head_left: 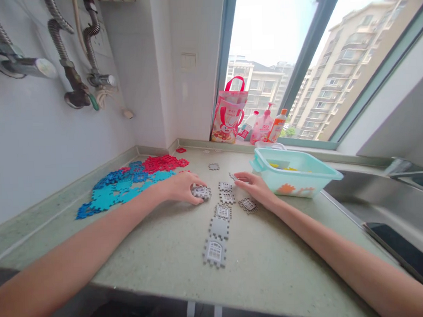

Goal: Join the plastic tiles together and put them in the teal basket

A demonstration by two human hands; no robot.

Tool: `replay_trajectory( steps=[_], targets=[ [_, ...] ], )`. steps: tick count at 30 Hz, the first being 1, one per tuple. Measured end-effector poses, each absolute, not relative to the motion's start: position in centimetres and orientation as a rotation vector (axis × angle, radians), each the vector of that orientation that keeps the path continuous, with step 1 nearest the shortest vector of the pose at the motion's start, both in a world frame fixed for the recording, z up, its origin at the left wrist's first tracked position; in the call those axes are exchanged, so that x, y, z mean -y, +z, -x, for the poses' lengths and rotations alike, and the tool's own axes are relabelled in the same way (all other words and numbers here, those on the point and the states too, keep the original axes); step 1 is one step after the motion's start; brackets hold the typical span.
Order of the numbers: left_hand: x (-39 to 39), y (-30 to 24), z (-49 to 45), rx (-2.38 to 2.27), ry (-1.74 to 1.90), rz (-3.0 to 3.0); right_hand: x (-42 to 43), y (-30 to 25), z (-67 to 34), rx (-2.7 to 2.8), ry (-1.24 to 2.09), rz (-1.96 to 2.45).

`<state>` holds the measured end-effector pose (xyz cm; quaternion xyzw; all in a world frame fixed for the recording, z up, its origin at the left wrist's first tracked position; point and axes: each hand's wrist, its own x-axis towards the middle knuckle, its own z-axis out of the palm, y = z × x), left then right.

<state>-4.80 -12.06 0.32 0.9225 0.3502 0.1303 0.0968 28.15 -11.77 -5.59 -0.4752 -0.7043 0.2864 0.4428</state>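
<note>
My left hand is closed around a small stack of grey interlocking tiles, low over the counter. The top one shows a white window pattern. Between thumb and fingers, my right hand pinches a single grey puzzle tile, tilted on edge. Between the hands, several grey tiles lie in a column running toward me. Nearest is a tile with a white arched window, then a plain grey tile. A loose window tile rests just below my right hand, and another grey tile lies farther back.
Left on the counter spread blue tiles and red tiles. A mint plastic basin with yellow pieces stands right, beside the steel sink. A dark phone lies near the sink. Bottles and a bag line the windowsill.
</note>
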Motion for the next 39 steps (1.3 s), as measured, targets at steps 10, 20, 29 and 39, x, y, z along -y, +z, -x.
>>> replay_trajectory(
  steps=[10,20,29,39],
  targets=[
    [11.7,-0.3,4.9,-1.048,0.356,-2.636,11.5,-5.2,-26.4,1.981,0.656,1.138],
    [8.8,1.5,4.8,-1.14,0.671,-2.517,11.4,-5.4,-26.6,2.039,0.598,1.028],
    [-1.4,-0.6,-3.2,-1.3,0.244,-2.77,10.7,-5.5,-27.3,1.968,0.586,0.993],
    [4.6,2.1,2.4,-1.22,0.605,-2.686,10.9,-5.6,-27.3,1.961,0.655,0.964]
  ],
)
